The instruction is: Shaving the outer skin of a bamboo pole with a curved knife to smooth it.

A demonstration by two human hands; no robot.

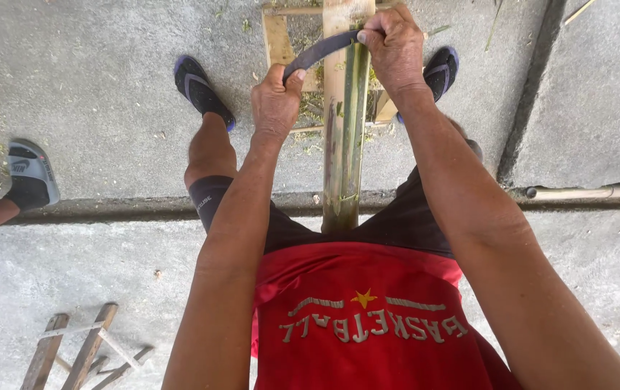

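A person looks down at both hands drawing a curved dark blade (322,49) across an upright green bamboo pole (345,144), which stands between the knees on the concrete floor (108,115). The left hand (275,101) has its grip closed around the blade's near left end; the right hand (394,47) closes over the far right end. A wooden frame (79,354) lies near left. Another person's sandalled foot (30,173) shows at the left edge.

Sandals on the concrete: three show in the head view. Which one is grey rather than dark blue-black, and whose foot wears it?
The grey slide sandal at the far left edge, on another person's foot. The two dark sandals are the wearer's own, either side of the bamboo pole.
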